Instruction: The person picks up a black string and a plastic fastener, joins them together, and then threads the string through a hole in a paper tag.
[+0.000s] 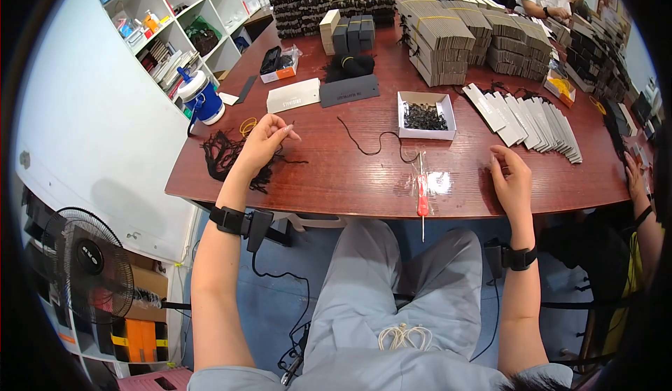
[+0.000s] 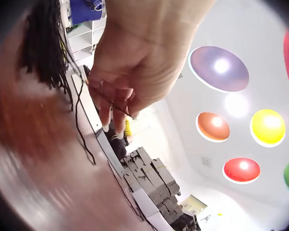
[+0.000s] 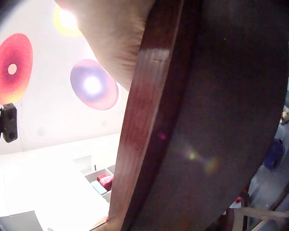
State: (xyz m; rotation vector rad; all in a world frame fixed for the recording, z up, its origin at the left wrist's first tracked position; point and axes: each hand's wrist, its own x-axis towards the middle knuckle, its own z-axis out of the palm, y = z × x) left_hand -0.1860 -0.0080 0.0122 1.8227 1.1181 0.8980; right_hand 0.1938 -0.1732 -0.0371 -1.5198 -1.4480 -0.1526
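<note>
My left hand (image 1: pixel 264 142) is over the left side of the table, its thumb and fingers pinching a thin black cord (image 2: pixel 116 107). Beneath it lies a bundle of black cords (image 1: pixel 227 154). My right hand (image 1: pixel 512 177) rests at the table's front edge with loosely bent fingers and nothing in them; the table edge hides most of it in the right wrist view. Between the hands, a red-handled hook tool (image 1: pixel 423 205) lies on clear plastic, its thin tip jutting past the edge. Another black cord (image 1: pixel 367 151) curves across the tabletop towards it.
A white box of small black pieces (image 1: pixel 427 136) stands mid-table. Fanned grey-white cards (image 1: pixel 528 121) lie right, stacked card bundles (image 1: pixel 437 34) behind. White (image 1: pixel 294 95) and dark folded tags (image 1: pixel 350 90), a blue jug (image 1: pixel 203 100) and a fan (image 1: pixel 87 258) are left. Other people sit around.
</note>
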